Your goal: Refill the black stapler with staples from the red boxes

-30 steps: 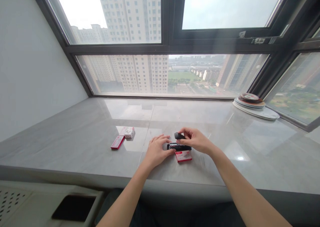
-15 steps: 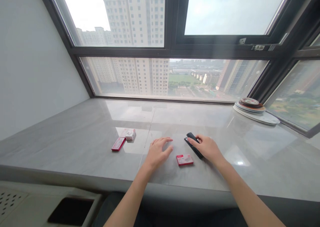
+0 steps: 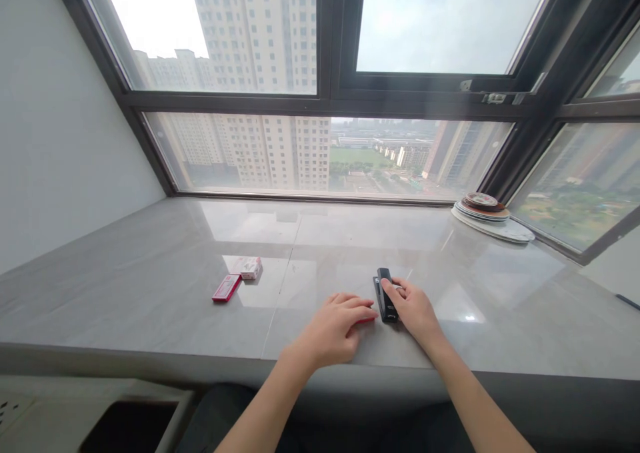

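A black stapler (image 3: 385,298) rests on the grey stone sill, with its far end pointing toward the window. My right hand (image 3: 414,309) grips it from the right, thumb on top and fingers curled round the far side. Just left of the stapler, my left hand (image 3: 336,328) is closed over a small red box (image 3: 367,319). Only a red edge of that box shows beneath the fingers; the rest is hidden. Further left lie a flat red-and-white box (image 3: 227,288) and, touching its far corner, a small white-and-pink box (image 3: 251,268).
A stack of plates or round mats (image 3: 483,212) stands in the far right corner by the window frame. The sill (image 3: 165,293) ends in a front edge near my forearms. Below it at left is a pale cabinet-like unit (image 3: 45,420) with a dark opening.
My left hand has moved right and come down over the red box. The stapler has turned in my right hand to point more straight away from me. The view has shifted slightly right.
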Available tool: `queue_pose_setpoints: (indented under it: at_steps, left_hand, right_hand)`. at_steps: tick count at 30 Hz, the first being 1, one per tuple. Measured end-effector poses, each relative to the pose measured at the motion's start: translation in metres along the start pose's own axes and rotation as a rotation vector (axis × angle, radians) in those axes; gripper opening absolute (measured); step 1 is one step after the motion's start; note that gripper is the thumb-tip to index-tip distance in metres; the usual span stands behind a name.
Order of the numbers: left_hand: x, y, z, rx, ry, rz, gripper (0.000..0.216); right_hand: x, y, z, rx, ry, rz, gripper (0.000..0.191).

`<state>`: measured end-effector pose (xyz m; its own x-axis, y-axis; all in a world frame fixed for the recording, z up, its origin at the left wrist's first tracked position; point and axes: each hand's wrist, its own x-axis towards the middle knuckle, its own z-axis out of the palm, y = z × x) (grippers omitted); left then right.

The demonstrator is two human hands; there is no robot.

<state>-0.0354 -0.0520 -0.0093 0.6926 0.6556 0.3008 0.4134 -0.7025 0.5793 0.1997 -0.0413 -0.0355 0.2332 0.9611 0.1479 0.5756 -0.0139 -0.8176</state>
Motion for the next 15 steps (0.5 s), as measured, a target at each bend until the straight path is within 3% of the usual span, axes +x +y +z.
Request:
queue_pose_setpoints:
  at_steps: [4,8,11,15]
  left_hand:
    - [-0.010,-0.021,-0.019,0.175,0.035,-0.121,0.067]
    - [-0.024,-0.044,-0.042,0.142,0.056,-0.248,0.062]
    - [-0.022,-0.046,-0.037,0.090,0.073,-0.252,0.059]
    - [-0.008,-0.040,-0.012,0.045,0.079,-0.239,0.067]
  right_hand:
    - [0.001,0.008,0.001,-0.041,0.024,-0.024,0.061]
    - [0.001,0.008,0.005,-0.113,-0.002,-0.023,0.062]
    - [-0.001,-0.002,0.014,-0.177,-0.021,-0.013,0.063]
    - [-0.008,-0.018,0.028,-0.195,-0.058,-0.047,0.060]
